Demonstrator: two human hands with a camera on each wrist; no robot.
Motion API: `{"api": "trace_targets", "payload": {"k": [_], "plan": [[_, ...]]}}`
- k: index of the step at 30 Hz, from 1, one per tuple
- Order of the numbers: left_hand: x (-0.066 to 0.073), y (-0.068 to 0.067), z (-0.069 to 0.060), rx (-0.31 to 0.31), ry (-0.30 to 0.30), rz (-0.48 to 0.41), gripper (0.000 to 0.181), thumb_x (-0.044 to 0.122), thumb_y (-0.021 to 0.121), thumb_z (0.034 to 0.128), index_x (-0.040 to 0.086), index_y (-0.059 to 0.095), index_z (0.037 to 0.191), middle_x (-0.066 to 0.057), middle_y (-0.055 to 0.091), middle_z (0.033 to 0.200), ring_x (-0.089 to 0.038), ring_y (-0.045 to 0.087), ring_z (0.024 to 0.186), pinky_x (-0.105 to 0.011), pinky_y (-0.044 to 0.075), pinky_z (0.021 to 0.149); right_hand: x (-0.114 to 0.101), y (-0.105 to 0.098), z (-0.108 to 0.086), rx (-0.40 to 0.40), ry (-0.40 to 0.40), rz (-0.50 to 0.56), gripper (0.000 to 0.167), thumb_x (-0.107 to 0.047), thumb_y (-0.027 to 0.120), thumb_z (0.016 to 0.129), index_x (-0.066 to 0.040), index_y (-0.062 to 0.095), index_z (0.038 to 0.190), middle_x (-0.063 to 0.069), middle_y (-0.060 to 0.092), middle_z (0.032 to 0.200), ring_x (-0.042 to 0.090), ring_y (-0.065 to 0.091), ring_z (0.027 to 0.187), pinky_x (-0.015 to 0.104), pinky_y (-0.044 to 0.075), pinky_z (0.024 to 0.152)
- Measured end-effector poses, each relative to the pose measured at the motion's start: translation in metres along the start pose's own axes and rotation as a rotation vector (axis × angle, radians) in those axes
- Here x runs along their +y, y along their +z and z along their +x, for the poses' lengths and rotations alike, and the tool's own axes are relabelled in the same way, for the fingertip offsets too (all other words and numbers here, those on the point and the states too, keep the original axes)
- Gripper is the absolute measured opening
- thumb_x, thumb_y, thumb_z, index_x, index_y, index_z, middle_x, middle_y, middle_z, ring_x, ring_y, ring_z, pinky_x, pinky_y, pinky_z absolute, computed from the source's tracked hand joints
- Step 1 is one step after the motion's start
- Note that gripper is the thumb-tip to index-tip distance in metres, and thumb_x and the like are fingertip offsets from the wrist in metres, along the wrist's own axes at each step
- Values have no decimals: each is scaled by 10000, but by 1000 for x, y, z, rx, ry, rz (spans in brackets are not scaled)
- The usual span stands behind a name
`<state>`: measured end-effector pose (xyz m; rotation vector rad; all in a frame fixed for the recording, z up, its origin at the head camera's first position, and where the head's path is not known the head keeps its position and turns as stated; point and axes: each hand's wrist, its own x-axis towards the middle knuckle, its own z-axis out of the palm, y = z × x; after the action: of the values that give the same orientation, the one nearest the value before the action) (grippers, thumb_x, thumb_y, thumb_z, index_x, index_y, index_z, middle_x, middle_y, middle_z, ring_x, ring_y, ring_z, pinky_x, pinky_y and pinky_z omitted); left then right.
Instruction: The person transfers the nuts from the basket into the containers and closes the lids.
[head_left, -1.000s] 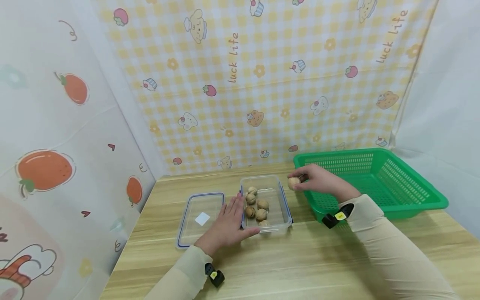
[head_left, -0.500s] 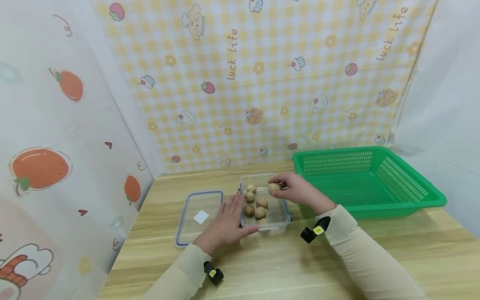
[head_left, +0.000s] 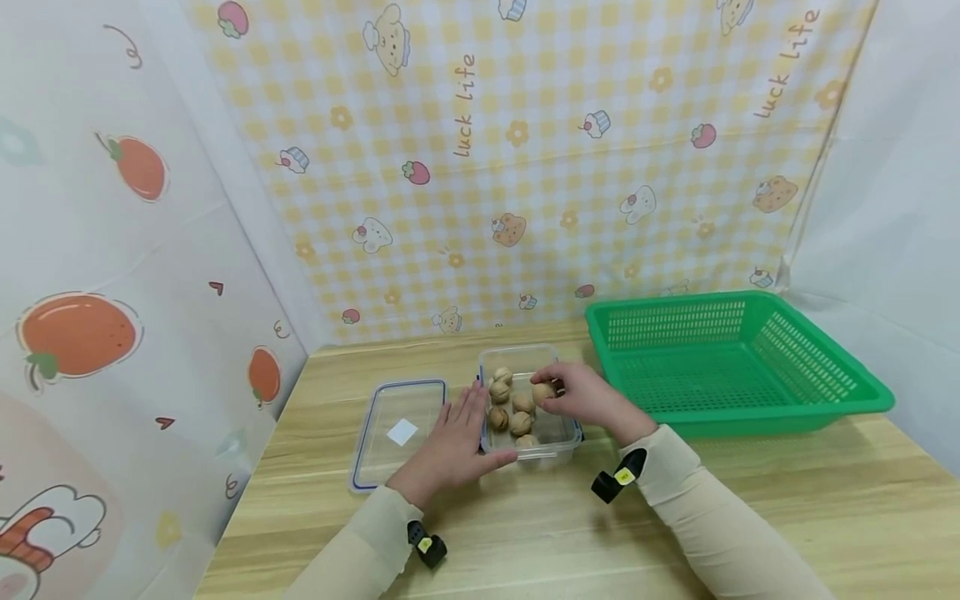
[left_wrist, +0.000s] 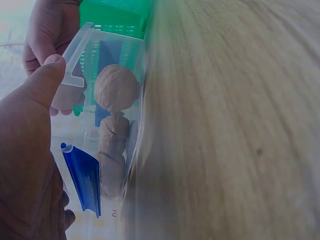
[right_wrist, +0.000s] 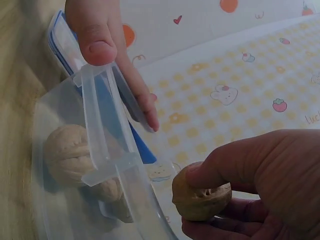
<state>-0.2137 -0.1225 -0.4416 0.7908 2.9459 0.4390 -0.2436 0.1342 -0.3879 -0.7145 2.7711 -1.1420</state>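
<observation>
A clear plastic food box [head_left: 555, 450] with blue side clips stands on the table, several walnuts [head_left: 521, 424] lying inside it, mostly toward its left half. My left hand [head_left: 450, 454] rests against the box's left side with straight fingers, its thumb along the front rim. Between thumb and fingers, my right hand [head_left: 592, 400] pinches one walnut [right_wrist: 202, 197] over the right half of the box. In the left wrist view, walnuts [left_wrist: 116, 89] show through the clear wall. Whether the held walnut touches those in the box, I cannot tell.
A clear lid [head_left: 375, 442] with a blue seal and a white square label lies left of the box. To the right stands a large green plastic basket [head_left: 817, 410]. A patterned cloth [head_left: 517, 192] hangs behind the wooden table [head_left: 540, 533].
My right hand has carried the walnut left from beside the green basket to over the box, then lowered it slightly. The left hand has stayed at the box's side.
</observation>
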Motion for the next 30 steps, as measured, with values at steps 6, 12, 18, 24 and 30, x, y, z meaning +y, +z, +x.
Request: {"api": "trace_targets", "payload": {"k": [6,12,18,24,30], "plan": [[0,-1,0,-1,-4,5,1174,882,339,857,62,7,1629,-118,-25,1700,-296,2,1560,-554,71,1226,1,4,-1,-2,2,23,353,-1,698,895,-8,673,1247,158,672,1217,277,638,1040,423,553,848],[1,-2,-1,-2,-4,3,1189,896,326,846,61,6,1628,-111,-31,1700,-293,6,1560,-554,65,1226,2,7,-2,12,22,31,357,14,664,897,-5,655,1254,197,651,1259,328,618,1123,499,514,950],[0,-5,-3,5,1,-29,1173,873,374,856,71,12,1631,-116,-14,1701,-316,20,1559,-565,65,1224,-8,9,0,27,27,2,341,-47,667,916,-12,658,1255,173,662,1255,327,619,1122,497,511,959],[-13,-31,-13,18,-13,-106,1104,723,514,925,122,-100,1619,-85,-82,1689,-299,-34,1553,-543,21,1229,-35,9,16,28,45,-29,378,-153,667,946,-55,636,1310,127,653,1277,306,619,1140,470,519,956],[-47,-63,-27,98,-60,-73,1056,677,496,962,73,-67,1620,-141,-33,1690,-355,-16,1550,-604,34,1209,-71,15,42,7,73,3,464,-208,679,951,-57,587,1380,131,640,1295,283,619,1159,426,530,948]]}}
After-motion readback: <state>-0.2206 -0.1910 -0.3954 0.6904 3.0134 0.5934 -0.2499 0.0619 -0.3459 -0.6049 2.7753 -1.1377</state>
